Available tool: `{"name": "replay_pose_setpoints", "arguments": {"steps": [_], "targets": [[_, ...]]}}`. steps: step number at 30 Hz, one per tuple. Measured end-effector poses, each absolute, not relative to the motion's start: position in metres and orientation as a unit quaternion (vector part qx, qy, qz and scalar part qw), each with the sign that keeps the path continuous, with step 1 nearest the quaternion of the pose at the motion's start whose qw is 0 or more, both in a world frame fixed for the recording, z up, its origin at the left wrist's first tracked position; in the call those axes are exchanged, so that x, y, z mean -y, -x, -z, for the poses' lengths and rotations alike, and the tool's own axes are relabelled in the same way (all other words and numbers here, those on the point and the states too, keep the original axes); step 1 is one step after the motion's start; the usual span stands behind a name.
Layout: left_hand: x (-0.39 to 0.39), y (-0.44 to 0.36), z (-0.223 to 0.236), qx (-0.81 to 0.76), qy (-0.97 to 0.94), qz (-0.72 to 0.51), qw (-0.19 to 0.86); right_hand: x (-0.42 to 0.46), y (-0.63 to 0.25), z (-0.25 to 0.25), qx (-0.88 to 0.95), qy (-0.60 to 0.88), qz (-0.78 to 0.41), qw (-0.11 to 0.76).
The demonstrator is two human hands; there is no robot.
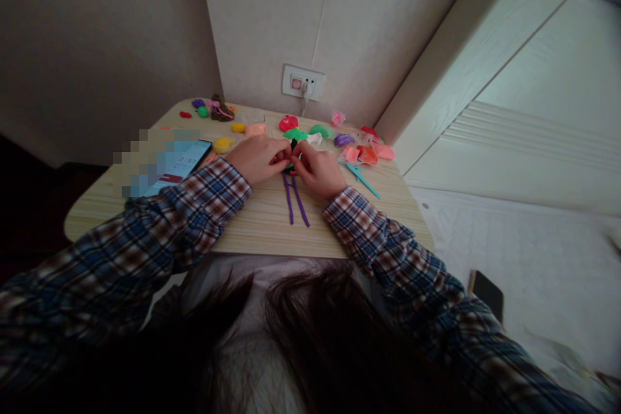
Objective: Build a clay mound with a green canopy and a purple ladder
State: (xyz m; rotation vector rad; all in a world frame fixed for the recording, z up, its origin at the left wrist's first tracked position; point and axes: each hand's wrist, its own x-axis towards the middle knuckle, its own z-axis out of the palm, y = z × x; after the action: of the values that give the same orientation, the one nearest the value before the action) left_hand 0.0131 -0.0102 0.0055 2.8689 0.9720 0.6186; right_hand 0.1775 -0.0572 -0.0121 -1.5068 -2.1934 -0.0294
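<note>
Two bare hands in plaid sleeves met over the wooden table (252,236) on my head feed. Left hand (259,158): fingers bent inward, thumb and forefinger pinching a small dark piece (294,144). Right hand (317,169): curled too, fingertips closed on the same piece from the other side. I couldn't tell exactly which tips touched it; too small, and the knuckles hid most of it. Location of the dark piece: between the hands, past the middle of the tabletop, with a bright green piece (295,134) just beyond it. Two purple strips (301,204) ran from under the hands toward the wearer, nearly side by side, both lying on the wood.

Right of the right hand I logged a teal tool (361,178), lying slantwise near some orange and red packets (367,154). Left side: a lit phone (182,165) near the left forearm, a yellow lump (224,145) just beside the left hand. Far edge: a red lump (288,123), a dull green lump (320,131), a purple packet (344,140), and a brown lump (223,110) at the left corner. Wall socket (303,82) behind, plug in.
</note>
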Motion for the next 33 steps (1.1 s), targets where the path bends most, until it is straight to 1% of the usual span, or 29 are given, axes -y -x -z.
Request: {"name": "replay_pose_setpoints", "arguments": {"steps": [18, 28, 33], "targets": [[0.0118, -0.0122, -0.0086, -0.317, -0.906, -0.277, 0.035, 0.0552, -0.1787, 0.0156, 0.784, 0.556, 0.006, 0.276], [0.0104, -0.0118, -0.0076, -0.327, -0.91, -0.252, 0.023, 0.054, -0.1799, 0.0175, 0.788, 0.538, 0.007, 0.298], [0.0092, -0.012, -0.0059, -0.325, -0.912, -0.249, 0.023, 0.0553, -0.1794, 0.0149, 0.787, 0.545, 0.016, 0.289]]}}
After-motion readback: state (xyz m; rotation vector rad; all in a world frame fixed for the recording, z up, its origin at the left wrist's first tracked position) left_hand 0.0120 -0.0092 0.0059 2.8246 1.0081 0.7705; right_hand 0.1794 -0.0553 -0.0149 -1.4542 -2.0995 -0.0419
